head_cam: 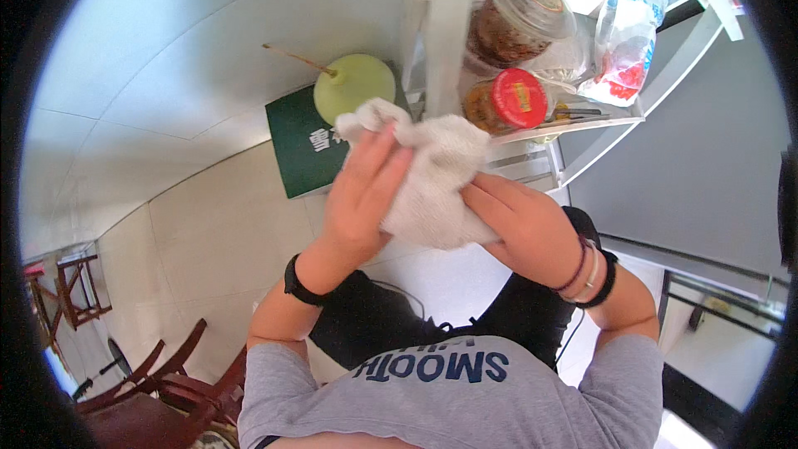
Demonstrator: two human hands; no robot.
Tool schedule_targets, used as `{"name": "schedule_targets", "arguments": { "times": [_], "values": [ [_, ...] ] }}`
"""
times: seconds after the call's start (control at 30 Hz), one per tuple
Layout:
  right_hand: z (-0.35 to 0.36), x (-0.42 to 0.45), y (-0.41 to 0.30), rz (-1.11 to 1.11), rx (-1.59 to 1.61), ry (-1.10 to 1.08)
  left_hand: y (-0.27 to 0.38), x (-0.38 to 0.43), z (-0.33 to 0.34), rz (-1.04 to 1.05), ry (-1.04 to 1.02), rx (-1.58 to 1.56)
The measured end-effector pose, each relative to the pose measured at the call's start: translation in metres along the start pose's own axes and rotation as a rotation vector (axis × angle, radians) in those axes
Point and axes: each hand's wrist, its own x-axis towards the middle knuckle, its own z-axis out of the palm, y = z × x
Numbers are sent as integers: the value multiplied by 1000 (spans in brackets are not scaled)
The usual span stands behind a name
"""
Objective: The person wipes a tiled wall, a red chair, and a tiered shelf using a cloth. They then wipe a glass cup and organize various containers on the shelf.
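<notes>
A crumpled white cloth is held between my two hands in front of my body. My left hand lies over its left side, with the fingers pressed along the fabric. From the right, my right hand grips the cloth's edge, its fingertips partly hidden in the folds. Just beyond the cloth, a pale green gourd with a long dry stem rests on a dark green box that bears writing. The cloth and my left hand cover part of the box.
At upper right, a white shelf holds a red-lidded jar, a clear plastic tub and a plastic bag with red contents. A grey panel stands right. Wooden chairs are at lower left.
</notes>
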Motion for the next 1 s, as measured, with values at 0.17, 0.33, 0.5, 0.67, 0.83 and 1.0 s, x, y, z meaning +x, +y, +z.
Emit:
{"name": "schedule_targets", "arguments": {
  "times": [0.17,0.33,0.5,0.67,0.83,1.0],
  "values": [
    [42,16,51,-101,257,-69,-9,14,38,-371,-50,-39],
    [65,10,77,-156,439,-335,14,1,49,-818,-212,-66],
    [70,3,104,-264,484,-303,33,-8,77,-932,11,-39],
    [70,-6,124,-317,492,-251,37,-20,99,-902,165,-62],
    [81,-14,149,-339,478,-181,36,-40,96,-906,-31,188],
    [139,-61,185,-286,321,-544,31,-91,126,-872,-627,148]
  ]
}}
